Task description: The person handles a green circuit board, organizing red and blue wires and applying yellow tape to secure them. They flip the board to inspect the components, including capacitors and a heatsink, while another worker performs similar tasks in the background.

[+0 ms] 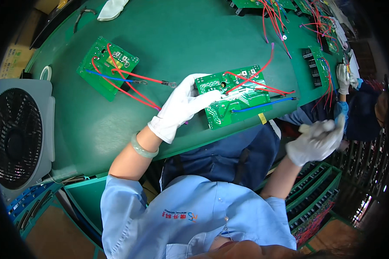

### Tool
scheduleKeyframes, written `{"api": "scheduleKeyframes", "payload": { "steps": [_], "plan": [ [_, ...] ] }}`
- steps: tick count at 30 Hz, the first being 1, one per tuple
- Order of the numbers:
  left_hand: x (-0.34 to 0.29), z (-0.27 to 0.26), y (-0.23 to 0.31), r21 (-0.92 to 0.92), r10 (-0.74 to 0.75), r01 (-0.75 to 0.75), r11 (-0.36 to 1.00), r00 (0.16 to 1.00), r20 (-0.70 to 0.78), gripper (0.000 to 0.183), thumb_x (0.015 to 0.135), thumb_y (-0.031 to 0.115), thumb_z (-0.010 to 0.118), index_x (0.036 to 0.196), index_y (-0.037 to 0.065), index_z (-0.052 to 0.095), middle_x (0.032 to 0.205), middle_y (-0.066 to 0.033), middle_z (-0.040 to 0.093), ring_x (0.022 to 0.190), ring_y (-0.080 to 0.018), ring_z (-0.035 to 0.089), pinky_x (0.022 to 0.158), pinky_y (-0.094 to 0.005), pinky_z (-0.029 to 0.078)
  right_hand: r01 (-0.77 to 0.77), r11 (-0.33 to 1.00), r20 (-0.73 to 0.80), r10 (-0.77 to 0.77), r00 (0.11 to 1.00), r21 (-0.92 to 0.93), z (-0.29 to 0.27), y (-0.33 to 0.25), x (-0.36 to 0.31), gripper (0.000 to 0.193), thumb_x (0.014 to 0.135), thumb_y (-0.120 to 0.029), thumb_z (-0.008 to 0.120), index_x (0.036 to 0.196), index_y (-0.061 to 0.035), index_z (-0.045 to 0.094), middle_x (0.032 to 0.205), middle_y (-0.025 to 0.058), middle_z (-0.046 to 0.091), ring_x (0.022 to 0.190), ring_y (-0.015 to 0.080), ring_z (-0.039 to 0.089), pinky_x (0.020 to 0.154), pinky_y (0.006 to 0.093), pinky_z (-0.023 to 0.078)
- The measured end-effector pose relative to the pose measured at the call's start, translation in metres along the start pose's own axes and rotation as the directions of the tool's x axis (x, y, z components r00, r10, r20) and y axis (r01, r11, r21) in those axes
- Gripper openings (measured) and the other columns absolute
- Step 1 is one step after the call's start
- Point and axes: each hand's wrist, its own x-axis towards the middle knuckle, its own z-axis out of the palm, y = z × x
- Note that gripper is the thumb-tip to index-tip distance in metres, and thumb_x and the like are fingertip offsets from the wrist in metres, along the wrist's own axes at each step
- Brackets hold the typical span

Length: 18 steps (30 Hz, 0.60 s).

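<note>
Left hand, white-gloved, lies mostly flat with fingers spread on the left end of the board, which sits near the front edge of the green surface; I'd say keep that palm pressing so the board can't slide, and keep fingertips off the red wires and blue wire running off its right side. Right hand hangs off the surface to the right of the board, curled loosely round something pale. It's blurred, so I can't tell if that's a cloth or just glove, and the board's underside is hidden too.
</note>
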Motion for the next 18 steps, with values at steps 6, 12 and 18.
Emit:
{"api": "scheduleKeyframes", "payload": {
  "steps": [6,12,18],
  "plan": [
    [0.0,-0.008,0.005,-0.083,0.089,-0.101,0.991,0.986,-0.138,0.042,0.089,0.004,0.069,0.125,-0.006,0.049,0.117,-0.0137,0.062,0.109,-0.0167,0.06,0.096,-0.0321,0.05,-0.439,0.625,0.432,0.176,0.884,0.645,0.036,-0.045,-0.139,0.036,0.102,-0.026,0.051,0.112,0.0062,0.063,0.074,0.0076,0.06,0.058,0.0121,0.052,0.055,0.0265,0.045],
    [-0.012,-0.013,0.009,-0.019,0.185,-0.193,0.981,0.96,-0.212,0.046,0.087,-0.002,0.069,0.128,-0.004,0.047,0.122,-0.0131,0.059,0.112,-0.0178,0.058,0.098,-0.0334,0.049,-0.665,0.696,0.83,0.182,0.527,0.269,0.011,-0.047,-0.13,0.046,0.094,-0.031,0.067,0.123,0.0034,0.059,0.079,0.0058,0.062,0.066,0.0129,0.057,0.066,0.0273,0.048],
    [-0.017,-0.01,0.005,-0.016,0.173,-0.176,0.984,0.977,-0.127,0.047,0.087,-0.003,0.069,0.129,-0.002,0.049,0.122,-0.0127,0.06,0.112,-0.0172,0.058,0.097,-0.0334,0.049,-0.104,0.961,0.879,-0.186,0.439,0.256,0.005,-0.057,-0.113,0.023,0.086,-0.015,0.072,0.105,-0.0028,0.067,0.094,0.0142,0.069,0.082,0.0317,0.067,0.069,0.0361,0.054]
  ]
}}
